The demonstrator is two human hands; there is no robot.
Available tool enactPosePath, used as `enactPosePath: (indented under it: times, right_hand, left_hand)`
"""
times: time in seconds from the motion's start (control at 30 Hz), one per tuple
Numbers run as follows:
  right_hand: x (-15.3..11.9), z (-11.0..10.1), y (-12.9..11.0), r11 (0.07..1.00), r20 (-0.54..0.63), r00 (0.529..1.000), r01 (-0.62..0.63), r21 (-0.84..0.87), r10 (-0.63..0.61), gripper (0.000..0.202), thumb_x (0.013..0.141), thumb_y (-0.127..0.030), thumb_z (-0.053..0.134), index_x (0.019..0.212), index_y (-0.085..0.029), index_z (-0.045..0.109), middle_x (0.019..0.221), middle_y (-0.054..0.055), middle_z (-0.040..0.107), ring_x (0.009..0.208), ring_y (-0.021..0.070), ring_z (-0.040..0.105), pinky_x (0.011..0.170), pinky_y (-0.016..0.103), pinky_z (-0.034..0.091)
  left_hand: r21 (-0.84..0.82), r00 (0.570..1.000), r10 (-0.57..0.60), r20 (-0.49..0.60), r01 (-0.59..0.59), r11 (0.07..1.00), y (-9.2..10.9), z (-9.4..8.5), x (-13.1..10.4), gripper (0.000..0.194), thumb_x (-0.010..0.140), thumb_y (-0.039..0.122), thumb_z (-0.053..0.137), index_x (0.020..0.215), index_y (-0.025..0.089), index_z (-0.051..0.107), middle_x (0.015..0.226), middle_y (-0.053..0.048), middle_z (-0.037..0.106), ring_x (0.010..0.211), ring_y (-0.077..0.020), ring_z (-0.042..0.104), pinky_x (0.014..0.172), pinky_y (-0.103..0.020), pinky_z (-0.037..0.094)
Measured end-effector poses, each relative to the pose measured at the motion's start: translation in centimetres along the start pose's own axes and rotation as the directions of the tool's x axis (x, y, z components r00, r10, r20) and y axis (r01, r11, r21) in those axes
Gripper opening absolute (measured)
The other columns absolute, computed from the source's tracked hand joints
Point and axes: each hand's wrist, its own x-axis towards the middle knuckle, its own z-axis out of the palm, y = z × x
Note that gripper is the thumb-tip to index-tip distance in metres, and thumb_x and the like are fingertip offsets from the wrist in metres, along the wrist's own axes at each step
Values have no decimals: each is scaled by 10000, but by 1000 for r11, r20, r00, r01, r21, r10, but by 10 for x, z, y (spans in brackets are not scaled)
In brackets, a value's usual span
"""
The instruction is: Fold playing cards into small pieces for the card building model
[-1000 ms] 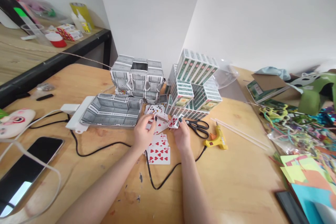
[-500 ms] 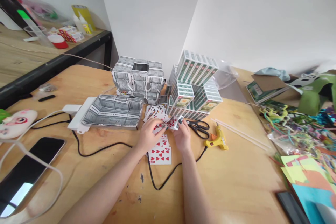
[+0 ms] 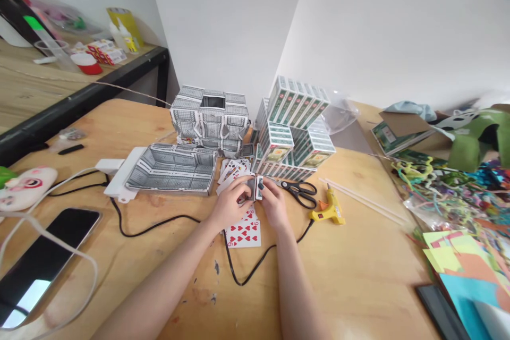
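Between both hands is a small folded playing card [image 3: 258,188], standing nearly upright. My left hand [image 3: 231,204] closes its fingers on the card's left side, and my right hand [image 3: 273,204] pinches it from the right. Loose heart cards [image 3: 244,235] lie just below the hands, and more face cards [image 3: 233,168] are spread above them. An open tray made of cards [image 3: 171,169] sits to the left. Behind it stands a box-like structure built of cards [image 3: 211,119]. Black-handled scissors [image 3: 305,194] lie right of my right hand.
A yellow glue gun [image 3: 329,210] with a black cord lies right of the hands, beside white sticks [image 3: 362,202]. Stacked card boxes [image 3: 295,133] stand behind. A phone [image 3: 48,260] and cables are left; craft scraps [image 3: 458,196] are right.
The hands have come closer together around the card, which now stands folded between them instead of showing its red heart face. The view has shifted slightly.
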Motion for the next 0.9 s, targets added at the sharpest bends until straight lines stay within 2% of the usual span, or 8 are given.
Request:
enactPosePath:
  times: [0.13, 0.27, 0.33, 0.57, 0.83, 0.9]
  right_hand:
    - [0, 1, 2, 997, -20, 1000, 10, -75, -12, 335, 700, -289, 659, 1028, -225, 635, 1033, 39, 654, 937, 206, 587, 826, 321, 461]
    - [1, 1, 4, 995, -40, 998, 35, -94, -38, 344, 690, -302, 669, 1022, -219, 637, 1061, 44, 653, 982, 220, 580, 864, 348, 451]
    - [1, 2, 4, 996, -33, 999, 38, -83, -41, 322, 707, -310, 655, 1016, -220, 641, 1068, 45, 652, 976, 217, 586, 866, 351, 449]
    - [0, 2, 5, 985, -3, 998, 60, -159, -61, 339, 706, -305, 656, 1031, -213, 635, 1061, 44, 657, 991, 215, 582, 891, 355, 435]
    - [2, 1, 8, 981, 6, 999, 53, -188, -53, 318, 733, -331, 628, 1030, -218, 621, 1068, 49, 646, 987, 209, 581, 847, 337, 455]
    - [2, 3, 7, 979, 25, 998, 65, -194, -61, 307, 726, -333, 641, 1010, -219, 623, 1058, 47, 648, 977, 204, 586, 858, 337, 449]
  left_hand:
    - [25, 1000, 8, -24, -8, 1000, 2, -1, 0, 140, 706, 58, 512, 714, 194, 480, 1196, -53, 535, 1107, -195, 503, 905, -366, 434]
    - [6, 999, -29, -19, 29, 1000, 1, -1, -1, 147, 681, 43, 495, 699, 187, 474, 1192, -45, 516, 837, -138, 574, 717, -295, 480]
    - [4, 999, -51, -17, 51, 999, 0, -1, -1, 151, 663, 37, 495, 689, 183, 468, 1193, -47, 507, 773, -124, 567, 668, -282, 476]
    - [5, 998, -59, -15, 59, 998, -1, 1, -1, 176, 633, 14, 490, 667, 181, 444, 1156, -43, 507, 928, -170, 550, 727, -297, 467]
    - [-3, 997, -47, -55, 47, 999, 1, 1, -2, 169, 639, 23, 497, 669, 182, 446, 1145, -48, 500, 995, -181, 528, 769, -302, 456]
    - [-9, 997, -58, -45, 57, 998, 0, 2, -2, 164, 640, 25, 494, 665, 180, 448, 1148, -50, 496, 940, -171, 544, 727, -292, 461]
